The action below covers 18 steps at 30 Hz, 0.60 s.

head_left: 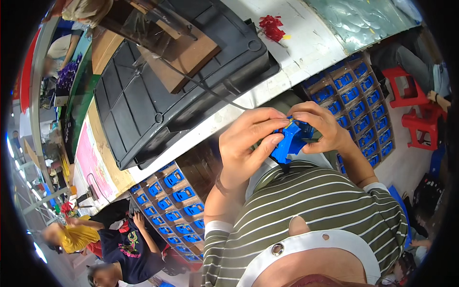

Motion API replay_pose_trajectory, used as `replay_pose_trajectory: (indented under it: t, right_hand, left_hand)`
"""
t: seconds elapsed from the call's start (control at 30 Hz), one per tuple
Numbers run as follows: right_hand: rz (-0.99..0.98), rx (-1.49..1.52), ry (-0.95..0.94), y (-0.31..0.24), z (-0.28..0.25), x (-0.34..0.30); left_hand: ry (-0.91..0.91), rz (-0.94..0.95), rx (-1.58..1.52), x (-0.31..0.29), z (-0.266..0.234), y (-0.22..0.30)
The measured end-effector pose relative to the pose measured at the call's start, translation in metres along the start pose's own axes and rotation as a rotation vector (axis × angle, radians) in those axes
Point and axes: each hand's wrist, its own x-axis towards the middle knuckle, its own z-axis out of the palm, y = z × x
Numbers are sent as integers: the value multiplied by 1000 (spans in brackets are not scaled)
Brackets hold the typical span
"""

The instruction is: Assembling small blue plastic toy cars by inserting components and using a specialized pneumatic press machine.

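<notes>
In front of my striped shirt I hold a blue plastic toy car body [288, 144], tilted between both hands. My left hand [249, 139] grips its left side, thumb and fingers closed on it. On the other side my right hand [321, 125] pinches the upper right part with curled fingers. A small yellow and red detail shows at the top of the piece, near my left fingertips. Fingers partly cover the car body, so its far side is hidden.
A large black plastic crate [138, 103] lies on the white bench, with a wooden block [184, 64] on it. Red pieces [271, 28] sit farther right. Trays of blue car bodies stand left [184, 193] and right [356, 111]. Red stools [420, 126] are at right; co-workers sit at left.
</notes>
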Motion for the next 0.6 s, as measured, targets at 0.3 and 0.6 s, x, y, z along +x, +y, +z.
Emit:
replay_pose_trajectory:
  t: [0.3, 0.6]
  right_hand:
    - [161, 169, -135, -13, -24, -3]
    - [190, -342, 128, -6, -68, 4]
  left_hand:
    - [101, 221, 373, -4, 19, 3]
    - [365, 60, 101, 10, 26, -5]
